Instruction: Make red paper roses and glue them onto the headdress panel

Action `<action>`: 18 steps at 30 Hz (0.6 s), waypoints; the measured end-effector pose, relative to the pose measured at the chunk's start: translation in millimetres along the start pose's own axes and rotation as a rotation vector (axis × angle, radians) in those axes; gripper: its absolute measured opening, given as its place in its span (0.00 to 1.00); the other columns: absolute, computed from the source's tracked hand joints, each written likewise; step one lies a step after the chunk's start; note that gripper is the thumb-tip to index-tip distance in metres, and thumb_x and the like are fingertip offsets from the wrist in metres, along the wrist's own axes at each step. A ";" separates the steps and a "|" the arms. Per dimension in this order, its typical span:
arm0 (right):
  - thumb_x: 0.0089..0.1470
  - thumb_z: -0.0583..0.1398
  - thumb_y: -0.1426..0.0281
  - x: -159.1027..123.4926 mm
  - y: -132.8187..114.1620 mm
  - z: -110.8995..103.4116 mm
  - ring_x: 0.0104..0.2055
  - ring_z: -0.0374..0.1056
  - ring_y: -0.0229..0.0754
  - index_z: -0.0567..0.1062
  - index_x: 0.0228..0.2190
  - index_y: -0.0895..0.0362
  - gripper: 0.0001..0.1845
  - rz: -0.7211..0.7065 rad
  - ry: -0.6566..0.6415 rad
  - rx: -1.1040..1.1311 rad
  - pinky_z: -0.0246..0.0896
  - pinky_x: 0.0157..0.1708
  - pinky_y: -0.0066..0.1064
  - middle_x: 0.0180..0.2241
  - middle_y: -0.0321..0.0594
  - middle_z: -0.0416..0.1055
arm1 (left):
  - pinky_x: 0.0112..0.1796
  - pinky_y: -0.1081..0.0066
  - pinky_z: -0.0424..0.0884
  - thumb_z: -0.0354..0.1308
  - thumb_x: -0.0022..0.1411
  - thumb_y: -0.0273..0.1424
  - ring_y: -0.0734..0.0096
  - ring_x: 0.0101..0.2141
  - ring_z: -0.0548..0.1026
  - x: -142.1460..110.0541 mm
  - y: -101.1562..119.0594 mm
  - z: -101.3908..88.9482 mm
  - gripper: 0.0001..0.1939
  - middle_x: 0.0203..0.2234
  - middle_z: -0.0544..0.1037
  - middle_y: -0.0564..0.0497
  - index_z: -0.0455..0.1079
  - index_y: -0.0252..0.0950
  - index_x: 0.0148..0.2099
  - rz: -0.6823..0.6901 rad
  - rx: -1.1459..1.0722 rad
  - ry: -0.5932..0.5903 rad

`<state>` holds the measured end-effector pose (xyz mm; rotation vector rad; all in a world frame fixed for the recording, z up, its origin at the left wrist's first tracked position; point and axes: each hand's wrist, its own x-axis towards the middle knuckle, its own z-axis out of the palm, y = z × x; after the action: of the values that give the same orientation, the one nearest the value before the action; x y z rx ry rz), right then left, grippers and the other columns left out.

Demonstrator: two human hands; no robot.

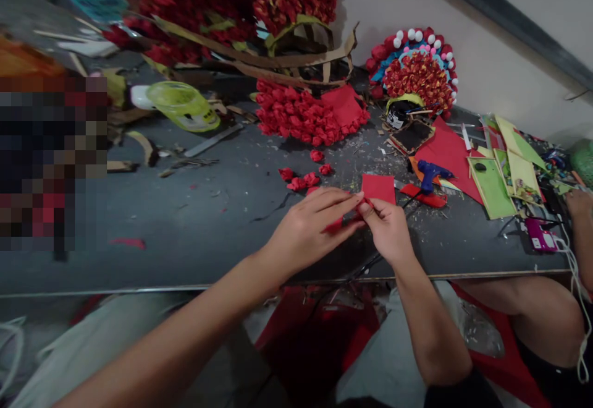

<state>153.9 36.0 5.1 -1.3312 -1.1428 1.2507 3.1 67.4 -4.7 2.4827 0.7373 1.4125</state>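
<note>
Over the near side of the table, my left hand [319,216] and my right hand [391,225] meet at the fingertips. Pinched between them is a small piece of red paper [364,205], mostly covered by the fingers. My right thumb presses on it, while my left fingers reach across with their tips at its edge. Just behind my right hand lies a square of red paper [380,187]. Several small crumpled red paper flowers [311,179] are scattered beyond my left hand. Farther back is a heap of red paper flowers [296,114] with a flat red sheet on it.
A blue glue gun [430,174] rests right of the paper square. Beyond it are a large red sheet [451,157] and a green card [492,188]. A yellow-green bottle [183,106] lies at the left. A co-worker's arm [581,229] is at the right edge.
</note>
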 end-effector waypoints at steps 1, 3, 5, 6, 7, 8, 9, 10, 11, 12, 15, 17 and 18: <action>0.47 0.59 0.49 0.2 1.1 0.5 0.25 0.62 0.36 0.76 0.24 0.56 0.21 -0.010 0.008 -0.024 0.61 0.29 0.29 0.21 0.33 0.67 | 0.39 0.64 0.75 0.56 0.63 0.31 0.65 0.38 0.75 -0.8 0.5 1.4 0.13 0.37 0.77 0.43 0.70 0.33 0.49 -0.014 -0.004 0.005; 0.49 0.58 0.49 0.7 3.2 2.0 0.27 0.62 0.37 0.75 0.25 0.55 0.22 -0.031 0.004 -0.046 0.61 0.31 0.29 0.22 0.34 0.67 | 0.39 0.65 0.74 0.55 0.64 0.30 0.65 0.38 0.75 -2.0 1.2 3.7 0.12 0.39 0.76 0.42 0.71 0.32 0.48 -0.061 -0.031 0.007; 0.50 0.57 0.49 1.3 5.1 3.8 0.30 0.63 0.38 0.75 0.27 0.55 0.22 -0.057 -0.009 -0.072 0.60 0.34 0.30 0.23 0.34 0.68 | 0.39 0.67 0.74 0.54 0.64 0.28 0.66 0.38 0.75 -2.8 0.4 5.1 0.11 0.39 0.76 0.42 0.72 0.33 0.47 -0.118 -0.064 0.004; 0.51 0.56 0.48 1.4 5.7 4.5 0.30 0.64 0.38 0.76 0.27 0.56 0.24 -0.061 -0.016 -0.085 0.60 0.35 0.30 0.23 0.35 0.69 | 0.39 0.68 0.74 0.53 0.64 0.28 0.66 0.38 0.75 -3.2 -0.8 5.5 0.11 0.39 0.76 0.43 0.72 0.33 0.47 -0.143 -0.074 0.000; 0.52 0.54 0.48 1.3 5.9 5.1 0.31 0.64 0.38 0.76 0.27 0.56 0.25 -0.055 -0.023 -0.089 0.60 0.36 0.30 0.24 0.35 0.69 | 0.39 0.68 0.74 0.53 0.64 0.27 0.66 0.38 0.75 -3.8 -2.3 5.6 0.11 0.39 0.76 0.44 0.73 0.34 0.47 -0.160 -0.076 -0.004; 0.52 0.53 0.47 1.0 5.5 5.3 0.31 0.64 0.38 0.76 0.28 0.56 0.26 -0.044 -0.030 -0.086 0.60 0.36 0.30 0.24 0.35 0.70 | 0.39 0.68 0.74 0.53 0.64 0.27 0.66 0.38 0.75 -4.5 -4.2 5.6 0.11 0.38 0.76 0.44 0.73 0.34 0.47 -0.170 -0.070 -0.012; 0.52 0.52 0.46 0.5 4.5 5.2 0.30 0.64 0.38 0.76 0.28 0.56 0.27 -0.033 -0.037 -0.076 0.60 0.36 0.30 0.25 0.36 0.70 | 0.39 0.68 0.74 0.52 0.64 0.26 0.67 0.38 0.75 -5.2 -6.2 5.4 0.12 0.38 0.76 0.45 0.73 0.35 0.47 -0.179 -0.057 -0.022; 0.52 0.52 0.46 -0.2 2.6 4.8 0.30 0.64 0.38 0.76 0.29 0.56 0.27 -0.022 -0.047 -0.058 0.60 0.36 0.30 0.25 0.36 0.71 | 0.39 0.68 0.74 0.51 0.65 0.26 0.67 0.38 0.75 -5.9 -8.1 5.0 0.12 0.38 0.76 0.45 0.73 0.35 0.48 -0.180 -0.041 -0.030; 0.52 0.52 0.46 -1.0 0.0 4.0 0.29 0.64 0.37 0.77 0.29 0.56 0.27 -0.014 -0.067 -0.033 0.61 0.37 0.30 0.25 0.35 0.71 | 0.39 0.68 0.74 0.50 0.65 0.26 0.68 0.37 0.75 -6.5 -9.7 4.5 0.13 0.37 0.76 0.45 0.72 0.35 0.48 -0.172 -0.024 -0.035; 0.51 0.53 0.46 -1.8 -3.1 2.7 0.29 0.65 0.37 0.77 0.29 0.55 0.27 -0.009 -0.098 -0.003 0.61 0.38 0.31 0.26 0.35 0.72 | 0.38 0.69 0.74 0.50 0.65 0.26 0.68 0.37 0.75 -7.0 -10.9 3.7 0.12 0.37 0.76 0.45 0.72 0.35 0.48 -0.158 -0.010 -0.035; 0.49 0.56 0.46 -3.9 -12.5 -2.6 0.29 0.65 0.36 0.78 0.28 0.54 0.25 0.025 -0.242 0.087 0.62 0.40 0.32 0.27 0.35 0.73 | 0.37 0.69 0.74 0.50 0.66 0.27 0.69 0.36 0.75 -7.0 -10.4 0.4 0.11 0.36 0.77 0.45 0.73 0.35 0.45 -0.111 -0.009 -0.004; 0.45 0.60 0.47 -4.4 -15.3 -6.2 0.28 0.66 0.36 0.78 0.25 0.55 0.23 0.068 -0.318 0.133 0.62 0.40 0.33 0.25 0.34 0.73 | 0.36 0.69 0.74 0.50 0.66 0.29 0.69 0.34 0.75 -6.2 -6.6 -2.1 0.11 0.35 0.77 0.46 0.75 0.37 0.42 -0.115 -0.043 0.008; 0.43 0.62 0.47 -4.4 -15.3 -7.4 0.28 0.66 0.36 0.77 0.23 0.55 0.23 0.096 -0.342 0.160 0.62 0.39 0.33 0.24 0.34 0.73 | 0.36 0.69 0.74 0.50 0.66 0.30 0.70 0.33 0.75 -5.6 -3.8 -3.2 0.11 0.34 0.78 0.47 0.75 0.37 0.40 -0.131 -0.066 0.009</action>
<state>160.8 33.0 21.0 -1.0899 -1.1920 1.6506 -3.1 67.5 -8.8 2.3342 0.8243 1.3798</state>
